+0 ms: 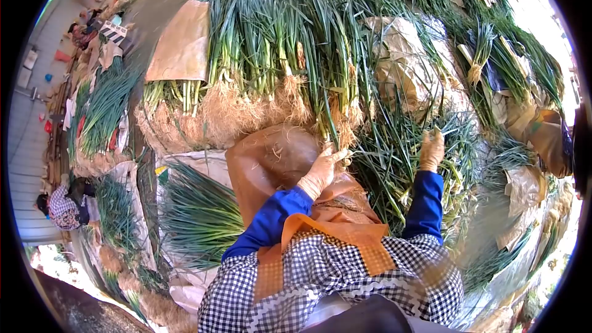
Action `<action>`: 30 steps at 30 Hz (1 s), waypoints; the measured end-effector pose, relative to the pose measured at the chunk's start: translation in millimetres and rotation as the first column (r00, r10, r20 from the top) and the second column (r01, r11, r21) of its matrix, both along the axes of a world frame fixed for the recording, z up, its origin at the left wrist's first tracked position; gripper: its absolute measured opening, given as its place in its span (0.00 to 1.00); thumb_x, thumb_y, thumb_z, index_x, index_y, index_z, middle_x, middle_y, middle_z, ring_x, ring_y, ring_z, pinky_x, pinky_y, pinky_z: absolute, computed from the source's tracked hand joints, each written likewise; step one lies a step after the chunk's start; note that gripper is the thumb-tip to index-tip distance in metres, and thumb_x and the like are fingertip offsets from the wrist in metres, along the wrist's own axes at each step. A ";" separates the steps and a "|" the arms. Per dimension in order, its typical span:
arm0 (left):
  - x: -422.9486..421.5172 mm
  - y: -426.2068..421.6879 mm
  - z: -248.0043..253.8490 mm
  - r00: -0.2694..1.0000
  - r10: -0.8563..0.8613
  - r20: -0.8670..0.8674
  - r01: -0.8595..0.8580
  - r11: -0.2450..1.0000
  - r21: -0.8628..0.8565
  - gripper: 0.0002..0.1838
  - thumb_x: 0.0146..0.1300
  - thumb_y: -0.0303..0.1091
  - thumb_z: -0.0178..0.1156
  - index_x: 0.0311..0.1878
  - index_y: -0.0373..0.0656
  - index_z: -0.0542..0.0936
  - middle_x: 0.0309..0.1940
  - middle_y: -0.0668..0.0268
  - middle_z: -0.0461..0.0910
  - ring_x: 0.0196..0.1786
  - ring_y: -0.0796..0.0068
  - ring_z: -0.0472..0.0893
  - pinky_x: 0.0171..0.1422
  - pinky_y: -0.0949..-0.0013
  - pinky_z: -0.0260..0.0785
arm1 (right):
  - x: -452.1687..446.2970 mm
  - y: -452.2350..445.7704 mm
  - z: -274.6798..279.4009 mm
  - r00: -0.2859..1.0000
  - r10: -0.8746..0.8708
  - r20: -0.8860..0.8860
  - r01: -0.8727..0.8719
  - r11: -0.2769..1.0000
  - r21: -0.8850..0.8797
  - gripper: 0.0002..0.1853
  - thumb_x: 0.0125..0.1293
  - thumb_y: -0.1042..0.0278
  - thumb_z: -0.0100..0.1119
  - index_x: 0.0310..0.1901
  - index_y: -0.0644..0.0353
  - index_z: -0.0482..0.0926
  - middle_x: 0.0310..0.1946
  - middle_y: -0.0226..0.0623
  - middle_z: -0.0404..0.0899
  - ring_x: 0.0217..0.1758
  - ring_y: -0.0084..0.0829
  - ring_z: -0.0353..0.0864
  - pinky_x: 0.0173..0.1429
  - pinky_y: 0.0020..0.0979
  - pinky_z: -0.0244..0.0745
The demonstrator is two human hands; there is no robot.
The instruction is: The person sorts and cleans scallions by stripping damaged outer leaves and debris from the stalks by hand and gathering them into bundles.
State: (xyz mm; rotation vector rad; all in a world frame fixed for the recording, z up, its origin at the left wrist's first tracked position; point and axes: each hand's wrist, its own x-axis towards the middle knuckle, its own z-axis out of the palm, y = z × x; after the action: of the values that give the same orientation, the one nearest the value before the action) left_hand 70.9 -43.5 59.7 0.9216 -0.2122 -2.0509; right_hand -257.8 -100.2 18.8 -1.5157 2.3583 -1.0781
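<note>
Just past the left hand (319,171), onions (333,80) lie with their roots (349,123) at its fingertips and their leaves pointing away from the body. Some of its fingers bend, others reach forward against the low end of the stalks; whether they are clamped on any, I cannot tell. The right hand (431,150) is raised, its fingers drawn in towards one another; anything between them is too small to make out. The two hands are well apart.

The relation that counts most, as I judge it, is the onions' long axis: it runs nearly straight ahead of the left hand, roots near, tips far, leaning a little to the left. That hand is clearly the nearer; from the right hand, the same roots lie off to the left.

Beside the left hand, on its outer side, a brown cloth (262,157) spreads over the lap. Between the hands, and beneath the right one, a heap (388,172) of loose leaves lies tangled, with no single direction. Farther out to the left of the left hand, a green pile (200,216) fans its leaves outward.

Ahead and to the left of that hand, a row (253,37) of rooted onions keeps much the same axis, a paper sheet (179,43) over its outer end. Ahead of the right hand, slightly left, sits a pale sack (398,58). Farthest to the left, another person (65,206) is low beside more greens.
</note>
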 end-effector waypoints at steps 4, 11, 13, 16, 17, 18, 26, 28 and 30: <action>-15.8 1.8 -30.8 0.986 0.001 0.165 0.015 0.995 -0.096 0.25 0.60 0.27 0.58 0.60 0.41 0.64 0.46 0.60 0.76 0.46 0.68 0.77 0.47 0.71 0.71 | 130.2 -11.9 86.8 0.913 0.306 0.270 -0.365 0.909 0.201 0.24 0.60 0.48 0.57 0.48 0.59 0.77 0.44 0.44 0.79 0.47 0.38 0.78 0.51 0.35 0.71; -8.0 1.9 19.8 0.827 0.034 0.561 0.122 0.964 -0.238 0.25 0.62 0.38 0.59 0.60 0.39 0.69 0.54 0.66 0.71 0.57 0.76 0.68 0.63 0.74 0.58 | 165.9 -66.5 41.4 0.384 0.419 0.823 -0.619 0.778 -0.107 0.11 0.64 0.61 0.54 0.30 0.60 0.78 0.20 0.27 0.69 0.26 0.22 0.70 0.32 0.24 0.63; 1.1 -8.9 19.3 0.858 0.253 0.446 -0.126 0.947 -0.295 0.24 0.62 0.40 0.58 0.58 0.39 0.70 0.52 0.66 0.72 0.56 0.77 0.68 0.62 0.74 0.59 | 157.0 -45.3 69.3 0.301 0.325 0.897 -0.636 0.769 -0.065 0.11 0.65 0.63 0.53 0.28 0.60 0.75 0.18 0.24 0.67 0.23 0.18 0.65 0.29 0.22 0.60; -6.4 -25.4 -4.1 0.523 0.456 0.720 0.043 0.830 -0.556 0.26 0.59 0.40 0.60 0.58 0.39 0.68 0.57 0.58 0.66 0.62 0.63 0.63 0.68 0.66 0.53 | 173.4 -4.1 84.6 0.258 0.288 0.922 -0.696 0.718 -0.030 0.10 0.65 0.63 0.54 0.30 0.60 0.74 0.20 0.24 0.70 0.23 0.17 0.65 0.29 0.21 0.60; -14.4 -26.4 15.3 0.234 0.597 0.768 0.163 0.754 -0.636 0.27 0.59 0.40 0.61 0.58 0.38 0.68 0.59 0.55 0.64 0.64 0.59 0.62 0.69 0.64 0.52 | 179.0 7.7 90.4 0.298 0.279 0.913 -0.711 0.703 0.017 0.10 0.65 0.63 0.55 0.30 0.60 0.74 0.22 0.24 0.71 0.25 0.16 0.66 0.30 0.21 0.61; -16.8 -26.8 27.6 0.138 0.632 0.762 0.202 0.736 -0.647 0.26 0.57 0.40 0.62 0.56 0.37 0.70 0.62 0.49 0.58 0.66 0.53 0.57 0.70 0.62 0.51 | 181.7 16.1 81.4 0.322 0.314 0.893 -0.693 0.721 -0.004 0.10 0.65 0.64 0.55 0.31 0.61 0.75 0.23 0.24 0.72 0.26 0.16 0.66 0.31 0.20 0.63; -4.3 -7.4 -17.5 0.902 0.066 0.427 0.016 0.982 -0.186 0.12 0.66 0.39 0.52 0.38 0.41 0.78 0.29 0.68 0.77 0.32 0.78 0.74 0.40 0.77 0.67 | 137.0 65.5 89.2 0.539 0.249 0.805 -0.513 0.854 0.080 0.08 0.64 0.65 0.54 0.28 0.58 0.73 0.22 0.23 0.69 0.25 0.17 0.65 0.29 0.23 0.63; -1.4 -6.6 1.9 0.957 0.029 0.288 0.004 0.993 -0.115 0.13 0.67 0.41 0.51 0.38 0.41 0.78 0.27 0.68 0.77 0.28 0.79 0.73 0.35 0.77 0.67 | 79.6 66.7 92.0 0.598 0.098 0.795 -0.220 0.974 0.046 0.11 0.63 0.64 0.54 0.26 0.58 0.73 0.21 0.27 0.70 0.24 0.21 0.67 0.29 0.26 0.65; 2.8 -5.6 8.5 0.990 -0.015 0.137 0.021 0.999 -0.039 0.17 0.69 0.46 0.47 0.40 0.42 0.77 0.20 0.70 0.72 0.19 0.81 0.67 0.21 0.80 0.59 | -20.9 69.9 38.8 0.986 0.082 -0.147 -0.051 0.978 0.204 0.11 0.63 0.62 0.50 0.37 0.58 0.79 0.25 0.43 0.75 0.26 0.38 0.74 0.34 0.37 0.71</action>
State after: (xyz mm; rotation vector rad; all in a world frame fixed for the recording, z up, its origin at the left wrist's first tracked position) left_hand 73.7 -49.1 68.1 1.0395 -0.3352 -1.9944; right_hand -278.7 -30.3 57.6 -1.6433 2.4100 -0.7072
